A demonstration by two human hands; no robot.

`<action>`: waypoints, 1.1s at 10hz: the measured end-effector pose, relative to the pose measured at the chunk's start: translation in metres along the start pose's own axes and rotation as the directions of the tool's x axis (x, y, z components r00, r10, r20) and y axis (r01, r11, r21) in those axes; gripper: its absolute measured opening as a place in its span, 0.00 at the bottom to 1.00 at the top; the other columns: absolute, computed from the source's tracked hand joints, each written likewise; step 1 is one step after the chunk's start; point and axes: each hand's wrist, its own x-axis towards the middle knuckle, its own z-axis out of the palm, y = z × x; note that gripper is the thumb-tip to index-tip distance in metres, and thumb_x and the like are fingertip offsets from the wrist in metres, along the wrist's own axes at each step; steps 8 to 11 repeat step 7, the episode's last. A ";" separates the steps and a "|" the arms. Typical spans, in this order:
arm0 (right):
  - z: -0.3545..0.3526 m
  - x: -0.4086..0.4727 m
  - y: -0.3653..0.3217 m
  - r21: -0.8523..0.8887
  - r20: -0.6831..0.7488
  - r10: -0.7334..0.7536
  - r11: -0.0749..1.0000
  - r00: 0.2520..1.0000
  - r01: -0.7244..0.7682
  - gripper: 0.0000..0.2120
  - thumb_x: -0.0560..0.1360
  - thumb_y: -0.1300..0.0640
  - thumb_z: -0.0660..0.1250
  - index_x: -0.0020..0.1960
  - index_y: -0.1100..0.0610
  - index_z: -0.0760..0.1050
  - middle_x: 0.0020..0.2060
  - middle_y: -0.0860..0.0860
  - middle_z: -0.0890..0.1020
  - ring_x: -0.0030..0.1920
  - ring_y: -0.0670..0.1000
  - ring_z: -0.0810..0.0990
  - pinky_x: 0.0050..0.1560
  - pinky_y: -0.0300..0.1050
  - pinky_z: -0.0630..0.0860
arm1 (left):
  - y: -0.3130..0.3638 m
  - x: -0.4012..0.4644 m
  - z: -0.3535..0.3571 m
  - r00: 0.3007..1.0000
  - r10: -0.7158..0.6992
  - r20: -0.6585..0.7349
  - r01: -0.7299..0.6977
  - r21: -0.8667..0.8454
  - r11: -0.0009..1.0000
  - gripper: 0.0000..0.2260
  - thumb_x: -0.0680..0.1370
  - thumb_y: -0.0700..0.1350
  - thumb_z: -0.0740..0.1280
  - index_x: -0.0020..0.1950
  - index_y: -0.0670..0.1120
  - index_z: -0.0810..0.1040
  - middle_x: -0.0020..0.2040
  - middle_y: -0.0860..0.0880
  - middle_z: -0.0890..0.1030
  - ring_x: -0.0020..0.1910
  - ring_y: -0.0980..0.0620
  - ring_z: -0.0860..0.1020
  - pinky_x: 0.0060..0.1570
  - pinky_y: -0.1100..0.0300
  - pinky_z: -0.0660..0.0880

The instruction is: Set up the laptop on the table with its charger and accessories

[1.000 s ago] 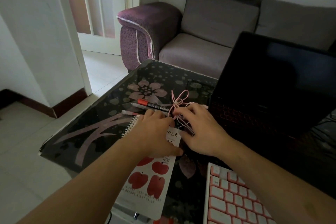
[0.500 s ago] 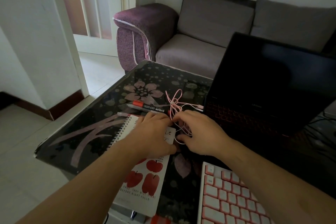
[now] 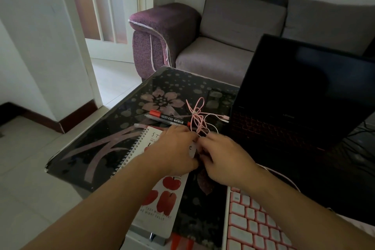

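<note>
Pink cable (image 3: 195,116) tangle, both hands on its near end.
Left hand (image 3: 172,151) and right hand (image 3: 224,159) together, pinching strands; bundle runs away toward laptop (image 3: 304,95).

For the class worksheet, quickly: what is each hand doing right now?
Left hand: over the notebook, fingers at the pink cable; grip cannot be told.
Right hand: fingers curled, pinching the pink cable.

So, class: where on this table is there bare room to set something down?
Bare glass lies left of the notebook to the table edge, and at the far corner beyond the pens. Crowded: between notebook and laptop, where both hands work the cable, and by the keyboard.
</note>
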 end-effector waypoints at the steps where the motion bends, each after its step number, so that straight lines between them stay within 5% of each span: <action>1: -0.003 0.005 -0.002 0.082 0.038 0.115 0.990 0.993 -0.118 0.04 0.78 0.59 0.67 0.47 0.52 0.80 0.45 0.46 0.79 0.47 0.47 0.78 0.48 0.51 0.80 | 0.011 -0.002 0.006 0.998 0.029 -0.053 -0.028 0.018 0.999 0.14 0.74 0.51 0.68 0.58 0.49 0.77 0.56 0.49 0.76 0.62 0.46 0.72 0.64 0.51 0.71; 3: -0.020 0.000 -0.012 0.273 -0.025 0.263 0.930 0.965 -0.246 0.10 0.77 0.64 0.69 0.42 0.53 0.84 0.37 0.45 0.81 0.39 0.44 0.80 0.40 0.38 0.75 | 0.040 -0.007 0.007 0.991 0.023 -0.134 -0.030 -0.055 0.998 0.19 0.76 0.41 0.68 0.66 0.45 0.75 0.63 0.45 0.77 0.64 0.45 0.74 0.66 0.52 0.74; 4: -0.027 -0.012 -0.012 0.338 -0.079 0.295 0.907 0.952 -0.253 0.17 0.76 0.65 0.69 0.36 0.44 0.78 0.36 0.44 0.81 0.39 0.43 0.80 0.38 0.34 0.71 | 0.054 -0.010 0.005 0.992 -0.001 -0.125 -0.018 -0.157 0.987 0.20 0.75 0.39 0.69 0.67 0.45 0.74 0.63 0.46 0.77 0.61 0.46 0.76 0.60 0.51 0.78; 11: -0.055 -0.077 -0.007 0.454 -0.066 0.377 0.836 0.924 -0.308 0.16 0.78 0.67 0.68 0.44 0.47 0.84 0.36 0.42 0.84 0.42 0.38 0.82 0.40 0.32 0.77 | 0.103 -0.023 0.007 0.983 0.108 -0.150 -0.135 -0.188 0.973 0.14 0.75 0.40 0.68 0.60 0.48 0.75 0.56 0.48 0.79 0.54 0.48 0.79 0.53 0.51 0.80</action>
